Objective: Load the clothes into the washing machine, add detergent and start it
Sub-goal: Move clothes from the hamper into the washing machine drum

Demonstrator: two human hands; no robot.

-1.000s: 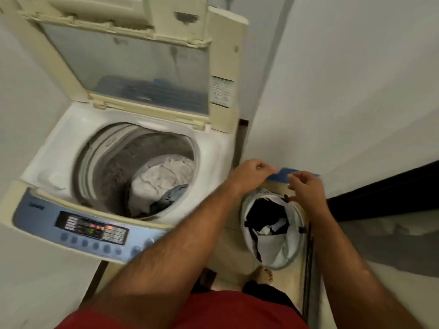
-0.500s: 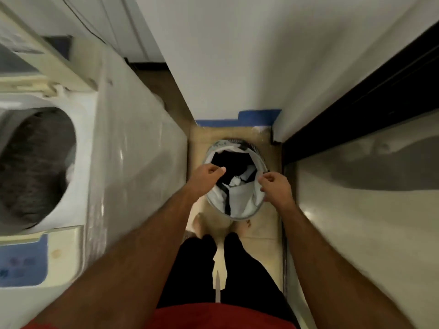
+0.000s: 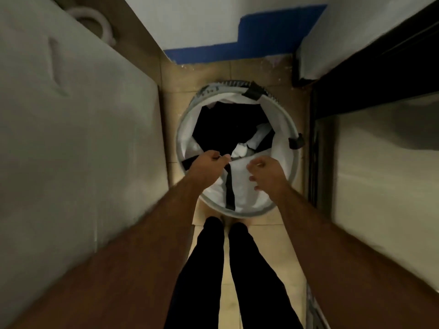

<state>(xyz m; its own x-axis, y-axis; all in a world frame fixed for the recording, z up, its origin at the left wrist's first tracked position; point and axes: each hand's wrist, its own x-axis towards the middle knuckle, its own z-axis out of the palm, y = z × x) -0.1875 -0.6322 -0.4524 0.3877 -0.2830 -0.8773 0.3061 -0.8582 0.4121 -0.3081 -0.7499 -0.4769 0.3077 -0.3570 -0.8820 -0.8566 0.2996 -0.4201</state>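
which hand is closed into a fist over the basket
The left hand, over the basket's near-left rim, is curled into a fist, seemingly pinching something. The right hand beside it has its fingers loosely spread, holding nothing visible.

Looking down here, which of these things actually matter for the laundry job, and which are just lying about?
Part of the job:
laundry basket
dark and white clothes inside it
left hand and right hand, over the basket
washing machine side

Just there:
white hose behind the machine
blue painted strip on the wall
dark door frame
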